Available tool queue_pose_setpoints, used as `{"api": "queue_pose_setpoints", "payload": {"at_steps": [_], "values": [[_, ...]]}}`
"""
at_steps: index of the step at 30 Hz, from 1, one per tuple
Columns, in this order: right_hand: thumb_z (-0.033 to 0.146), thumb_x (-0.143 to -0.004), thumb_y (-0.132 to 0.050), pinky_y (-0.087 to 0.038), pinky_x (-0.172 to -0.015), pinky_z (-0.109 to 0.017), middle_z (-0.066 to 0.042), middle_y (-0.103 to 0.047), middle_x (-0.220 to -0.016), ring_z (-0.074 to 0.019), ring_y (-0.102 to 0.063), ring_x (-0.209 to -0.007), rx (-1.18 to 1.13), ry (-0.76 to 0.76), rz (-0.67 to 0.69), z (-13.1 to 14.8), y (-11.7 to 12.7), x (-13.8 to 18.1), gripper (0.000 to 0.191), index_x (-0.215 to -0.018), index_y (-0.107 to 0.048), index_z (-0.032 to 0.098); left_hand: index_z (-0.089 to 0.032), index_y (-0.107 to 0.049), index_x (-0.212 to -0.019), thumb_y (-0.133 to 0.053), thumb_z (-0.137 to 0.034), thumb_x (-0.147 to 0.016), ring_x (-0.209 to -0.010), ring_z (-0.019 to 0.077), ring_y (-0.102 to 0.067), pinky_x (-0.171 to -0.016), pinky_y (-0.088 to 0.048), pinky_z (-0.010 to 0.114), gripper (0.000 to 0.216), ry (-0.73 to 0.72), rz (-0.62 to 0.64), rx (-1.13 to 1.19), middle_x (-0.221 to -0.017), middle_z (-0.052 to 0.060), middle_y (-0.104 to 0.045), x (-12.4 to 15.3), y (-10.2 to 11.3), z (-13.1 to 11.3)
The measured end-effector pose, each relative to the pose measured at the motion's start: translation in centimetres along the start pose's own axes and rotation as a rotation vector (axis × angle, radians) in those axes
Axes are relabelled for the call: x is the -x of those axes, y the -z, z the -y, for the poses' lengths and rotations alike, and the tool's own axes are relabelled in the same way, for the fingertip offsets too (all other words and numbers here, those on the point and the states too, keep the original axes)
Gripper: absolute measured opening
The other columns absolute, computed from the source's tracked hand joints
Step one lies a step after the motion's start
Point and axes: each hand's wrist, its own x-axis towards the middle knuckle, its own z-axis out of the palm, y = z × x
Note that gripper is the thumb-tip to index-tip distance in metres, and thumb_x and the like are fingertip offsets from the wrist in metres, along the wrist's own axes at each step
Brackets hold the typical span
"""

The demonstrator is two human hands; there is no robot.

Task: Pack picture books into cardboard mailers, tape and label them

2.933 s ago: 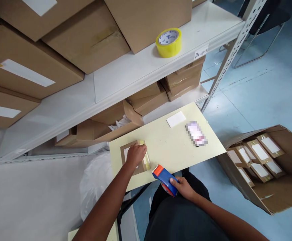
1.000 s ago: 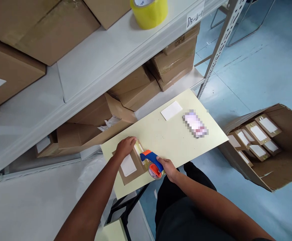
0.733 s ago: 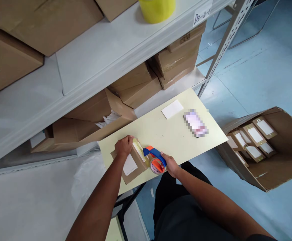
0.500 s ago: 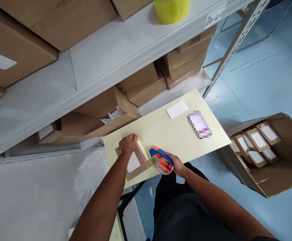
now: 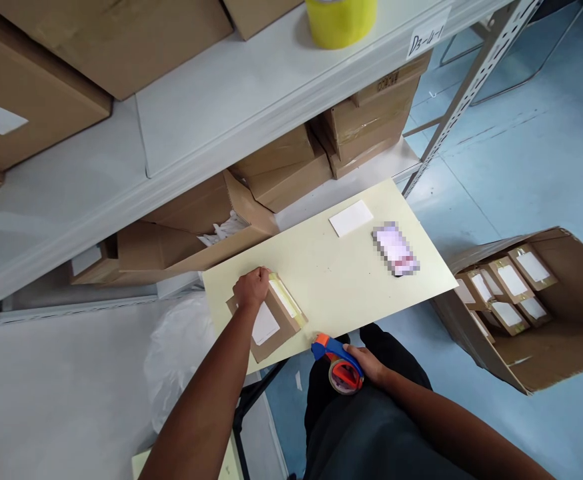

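At far left, a large brown cardboard box with a white label (image 5: 36,87) is set on the white metal shelf (image 5: 196,107). Below, a crumpled clear plastic bag (image 5: 179,360) is seen beside a pale-yellow rectangular tabletop (image 5: 331,273). On the tabletop's left end is laid a flat brown cardboard parcel with a white label and yellowish tape (image 5: 282,319); on its far side the left hand (image 5: 251,288) is rested, fingers curled in; whether the parcel is gripped cannot be told. To the right, at the near table edge, a blue-and-orange handheld tape dispenser (image 5: 342,353) is held in the closed right hand (image 5: 370,365), apart from the parcel. Beyond, a white rectangular card (image 5: 350,218) and a phone-shaped object, its face blurred by pixelation (image 5: 395,249), are laid near the table's right end. At far right, labelled small brown boxes (image 5: 510,280) are contained in a large open brown carton (image 5: 566,347).
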Motion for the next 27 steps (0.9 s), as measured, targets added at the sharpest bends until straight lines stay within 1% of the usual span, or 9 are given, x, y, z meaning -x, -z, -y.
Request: {"api": "queue_pose_setpoints", "payload": {"at_steps": [3, 5, 6, 8, 11, 13, 17, 23, 27], "values": [[0.068, -0.071, -0.075, -0.052, -0.075, -0.036, -0.006, -0.073, -0.069, -0.0198, -0.065, -0.065, -0.087, -0.020, 0.012, 0.6, -0.1, 0.1, 0.051, -0.069, -0.074, 0.017, -0.029, -0.075, -0.115, -0.028, -0.037, -0.101, -0.108, 0.0313, -0.067, -0.089, -0.049, 0.041, 0.050, 0.035, 0.023, 0.008, -0.115, 0.009, -0.076, 0.3, 0.4, 0.4], [0.064, -0.075, -0.075, -0.052, -0.073, -0.035, -0.008, -0.073, -0.069, -0.0193, -0.065, -0.063, -0.127, -0.022, 0.020, 1.0, 0.1, 0.4, 0.048, -0.067, -0.073, 0.017, -0.025, -0.069, -0.126, -0.030, -0.039, -0.101, -0.118, 0.0308, -0.063, -0.096, -0.048, 0.041, 0.048, -0.062, -0.051, 0.014, -0.127, 0.011, -0.072, 1.2, 0.4, 1.0], [0.062, -0.077, -0.074, -0.052, -0.072, -0.035, -0.008, -0.072, -0.069, -0.0190, -0.064, -0.062, -0.137, -0.022, 0.023, 1.2, 0.3, 0.6, 0.047, -0.066, -0.073, 0.016, -0.023, -0.065, -0.132, -0.033, -0.040, -0.101, -0.125, 0.0303, -0.060, -0.102, -0.045, 0.042, 0.048, -0.182, -0.105, 0.015, -0.134, 0.013, -0.067, 2.0, 0.3, 1.4], [0.059, -0.079, -0.074, -0.051, -0.071, -0.034, -0.009, -0.072, -0.068, -0.0187, -0.064, -0.062, -0.145, -0.025, 0.034, 1.5, 0.6, 1.0, 0.046, -0.065, -0.072, 0.015, -0.020, -0.060, -0.137, -0.042, -0.044, -0.099, -0.135, 0.0295, -0.051, -0.113, -0.038, 0.043, 0.048, -0.559, -0.166, 0.000, -0.143, 0.014, -0.060, 4.1, -0.2, 2.2], [0.057, -0.080, -0.075, -0.052, -0.071, -0.034, -0.008, -0.072, -0.068, -0.0187, -0.065, -0.063, -0.162, -0.024, 0.035, 1.7, 1.1, 1.5, 0.045, -0.067, -0.072, 0.014, -0.025, -0.062, -0.132, -0.055, -0.047, -0.094, -0.133, 0.0292, -0.053, -0.116, -0.034, 0.047, 0.045, -1.177, 0.003, -0.063, -0.138, 0.011, -0.063, 7.5, -1.5, 3.1], [0.058, -0.080, -0.075, -0.052, -0.071, -0.034, -0.007, -0.071, -0.066, -0.0186, -0.065, -0.062, -0.187, -0.004, 0.034, 1.9, 1.3, 1.8, 0.045, -0.068, -0.072, 0.015, -0.025, -0.066, -0.125, -0.058, -0.044, -0.093, -0.121, 0.0278, -0.060, -0.110, -0.040, 0.046, 0.038, -1.349, 0.067, -0.101, -0.126, 0.009, -0.069, 8.8, -2.4, 3.1], [0.055, -0.086, -0.069, -0.055, -0.076, -0.035, -0.006, -0.074, -0.072, -0.0209, -0.069, -0.069, -0.300, 0.044, 0.040, 4.1, 1.2, 2.2, 0.040, -0.078, -0.073, 0.016, -0.024, -0.072, -0.109, -0.052, -0.035, -0.097, -0.101, 0.0251, -0.065, -0.092, -0.045, 0.043, 0.026, -1.220, 0.007, -0.093, -0.104, 0.007, -0.075, 8.3, -2.9, 1.5], [0.053, -0.089, -0.067, -0.057, -0.082, -0.034, -0.008, -0.078, -0.087, -0.0245, -0.072, -0.086, -0.333, 0.164, 0.004, 10.5, -0.5, 1.2, 0.039, -0.089, -0.076, 0.016, -0.026, -0.073, -0.102, -0.049, -0.032, -0.098, -0.100, 0.0248, -0.065, -0.088, -0.041, 0.042, 0.025, -0.796, -0.134, -0.002, -0.104, 0.005, -0.077, 5.4, -2.2, -2.4], [0.056, -0.088, -0.067, -0.057, -0.079, -0.035, -0.008, -0.078, -0.085, -0.0245, -0.071, -0.084, -0.347, 0.143, 0.006, 11.9, -1.7, -0.7, 0.041, -0.090, -0.075, 0.016, -0.028, -0.073, -0.099, -0.047, -0.030, -0.099, -0.100, 0.0242, -0.065, -0.087, -0.038, 0.040, 0.027, -0.570, -0.196, 0.030, -0.105, 0.002, -0.078, 4.1, -2.3, -4.3]]}}
